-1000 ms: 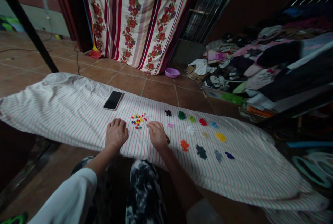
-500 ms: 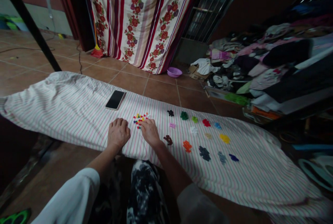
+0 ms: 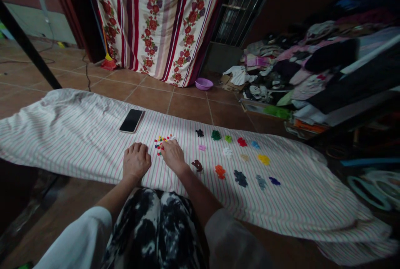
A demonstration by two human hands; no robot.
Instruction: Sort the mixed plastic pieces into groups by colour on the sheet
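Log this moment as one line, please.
left hand: rests on striped cloth | right hand: at mixed-colour pile | phone: screen dark | single-colour piles: right of hands

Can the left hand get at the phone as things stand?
Probably yes: the left hand rests on the striped cloth near the phone, and no other object shows between them.
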